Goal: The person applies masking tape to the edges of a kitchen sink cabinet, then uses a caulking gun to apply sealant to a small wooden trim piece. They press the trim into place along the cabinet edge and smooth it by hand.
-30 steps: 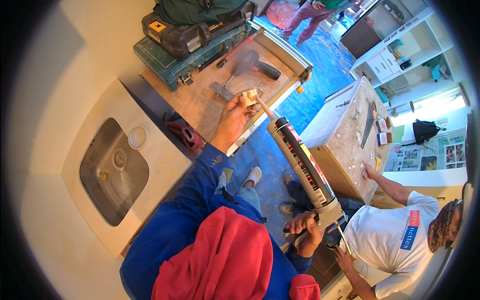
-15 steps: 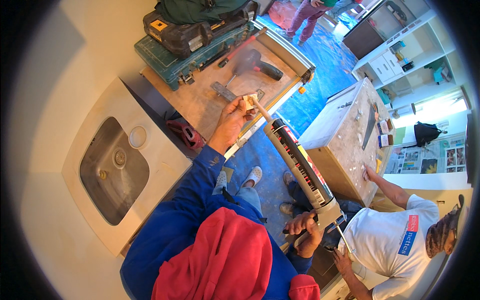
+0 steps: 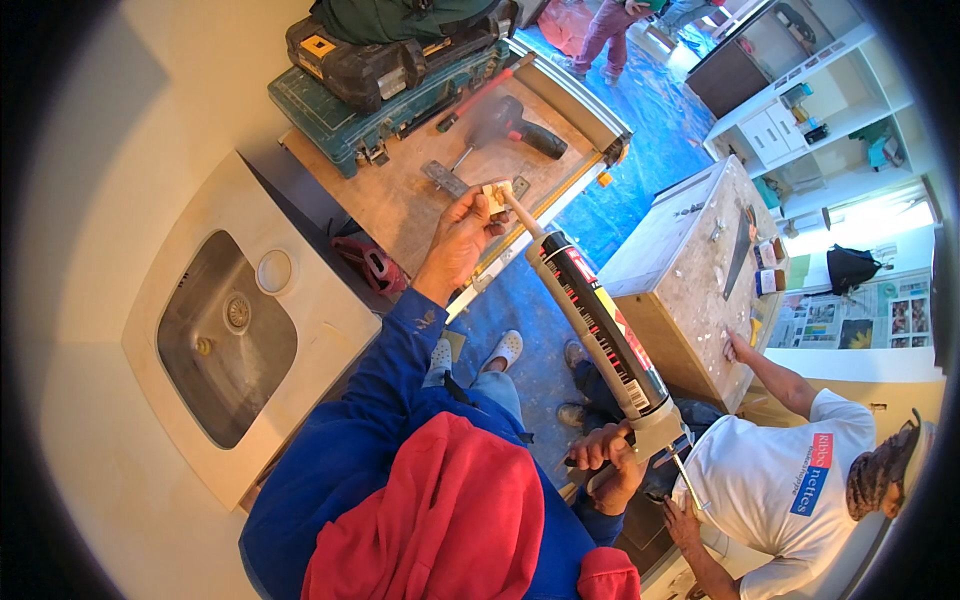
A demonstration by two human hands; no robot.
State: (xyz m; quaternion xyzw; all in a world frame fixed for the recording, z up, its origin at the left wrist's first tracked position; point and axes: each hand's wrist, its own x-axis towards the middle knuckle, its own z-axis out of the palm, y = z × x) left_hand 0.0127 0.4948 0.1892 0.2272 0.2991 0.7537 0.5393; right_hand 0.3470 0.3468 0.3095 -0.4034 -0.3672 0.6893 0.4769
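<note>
In my left hand is a small pale wooden block, pinched between thumb and fingers. My right hand is wrapped round the handle of a caulking gun. A black cartridge with red and yellow markings lies along its frame. From there the tapered nozzle runs up to the block, its tip touching or very close to the face. Brownish material shows on the block at that spot. The plunger rod sticks out behind the gun.
Beyond my left hand, a wooden worktop bears a cordless drill, a metal hinge-like plate and stacked tool cases. A sink is at left. At right a person in a white shirt leans by a dusty bench with a handsaw.
The block and my left hand have shifted very slightly left. My grip on the gun looks the same. The white-shirted person's head has turned a little.
</note>
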